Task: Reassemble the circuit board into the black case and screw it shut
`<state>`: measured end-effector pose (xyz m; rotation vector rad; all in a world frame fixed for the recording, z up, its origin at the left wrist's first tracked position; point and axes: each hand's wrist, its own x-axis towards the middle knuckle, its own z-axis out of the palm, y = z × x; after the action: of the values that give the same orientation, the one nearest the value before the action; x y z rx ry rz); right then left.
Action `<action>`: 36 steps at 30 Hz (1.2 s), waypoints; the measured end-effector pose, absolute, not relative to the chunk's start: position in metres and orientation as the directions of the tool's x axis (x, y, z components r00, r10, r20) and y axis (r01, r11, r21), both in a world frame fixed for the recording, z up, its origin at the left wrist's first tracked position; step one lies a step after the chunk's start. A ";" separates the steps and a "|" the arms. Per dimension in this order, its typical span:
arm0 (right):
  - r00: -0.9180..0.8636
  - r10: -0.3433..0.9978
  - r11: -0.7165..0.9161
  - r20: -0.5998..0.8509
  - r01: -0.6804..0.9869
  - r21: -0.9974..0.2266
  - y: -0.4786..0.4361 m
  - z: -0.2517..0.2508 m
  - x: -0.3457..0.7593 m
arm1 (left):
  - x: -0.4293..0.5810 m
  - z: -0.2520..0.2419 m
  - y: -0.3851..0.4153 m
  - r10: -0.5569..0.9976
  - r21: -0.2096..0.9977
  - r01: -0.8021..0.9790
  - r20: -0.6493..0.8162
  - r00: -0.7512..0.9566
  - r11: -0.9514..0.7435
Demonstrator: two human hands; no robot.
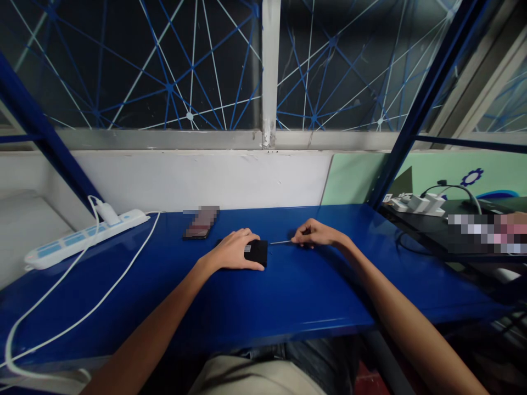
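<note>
My left hand (234,251) lies over a black, flat rectangular device (258,253) on the blue table, thumb along the near side and fingers along the far side. A small pale label shows on its top; the hand hides its left part. To the right, the closed fingers of my right hand (310,233) pinch a thin metal rod (280,242), like a slim screwdriver shaft. The rod points left, its tip just short of the device's right edge. What the fingers cover of the rod is hidden.
A phone (201,222) lies beyond my left hand. On the left, a white power strip (88,238) has a plug in it, and white cables (123,282) loop over the blue table (288,307). Blue posts (405,109) frame the sides. A dark neighbouring table holds chargers (428,203).
</note>
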<state>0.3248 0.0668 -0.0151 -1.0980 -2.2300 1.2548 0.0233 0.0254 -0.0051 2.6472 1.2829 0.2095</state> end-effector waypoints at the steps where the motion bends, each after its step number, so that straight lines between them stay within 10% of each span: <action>1: -0.636 0.770 0.318 -0.055 0.456 -0.831 0.067 -0.015 0.324 | 0.024 -0.005 0.025 0.786 0.232 0.758 0.047 0.617 -0.609; 36: -0.593 0.804 0.321 -0.050 0.503 -0.802 0.069 -0.019 0.322 | 0.029 -0.014 0.025 0.753 0.208 0.726 0.105 0.650 -0.656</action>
<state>0.3216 0.0692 -0.0189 -1.1640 -2.2347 1.1610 0.0286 0.0248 -0.0144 2.7179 1.2256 0.2735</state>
